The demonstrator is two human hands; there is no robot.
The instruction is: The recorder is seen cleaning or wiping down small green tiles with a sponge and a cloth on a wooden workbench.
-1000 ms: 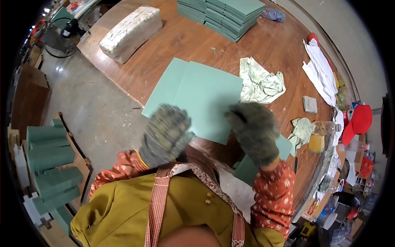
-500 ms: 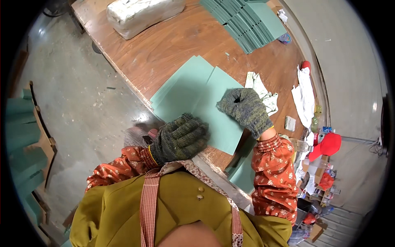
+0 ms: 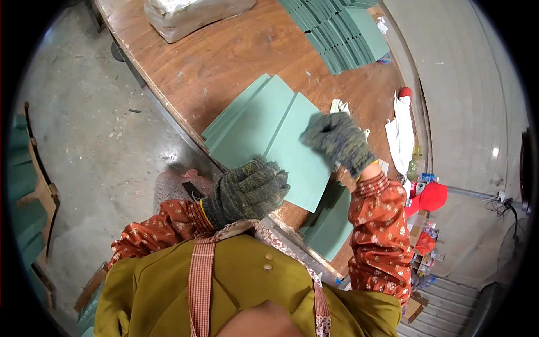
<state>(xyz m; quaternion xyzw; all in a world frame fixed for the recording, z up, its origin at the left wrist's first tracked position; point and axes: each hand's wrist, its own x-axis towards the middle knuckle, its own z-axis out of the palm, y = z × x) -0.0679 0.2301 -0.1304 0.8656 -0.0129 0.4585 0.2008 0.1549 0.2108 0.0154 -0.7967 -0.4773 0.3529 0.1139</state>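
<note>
Thin pale green sheets point(image 3: 252, 123), apparently card, lie overlapped in a slight fan on the brown table. My left hand point(image 3: 247, 188), in a dark grey-green knitted glove, is at their near edge. Its fingers are curled and pressed together, and what is under them is hidden. My right hand point(image 3: 339, 143), in a matching glove, is closed like a fist at the right edge of the top sheet. Its fingertips are slightly blurred, and I cannot see whether they pinch anything. More green sheets point(image 3: 331, 222) lie close to my body, below the right hand.
A tall stack of folded green pieces point(image 3: 342, 33) stands at the table's far right. A plastic-wrapped block point(image 3: 193, 17) sits at the far left. White cloth point(image 3: 400, 132) and a red cap point(image 3: 429, 197) lie on the right. More green pieces point(image 3: 28, 224) are beyond the floor at left.
The view has shifted slightly. My right hand has moved a little right and down along the sheet's edge, now covering more of the patterned cloth. My left hand stays at the near edge.
</note>
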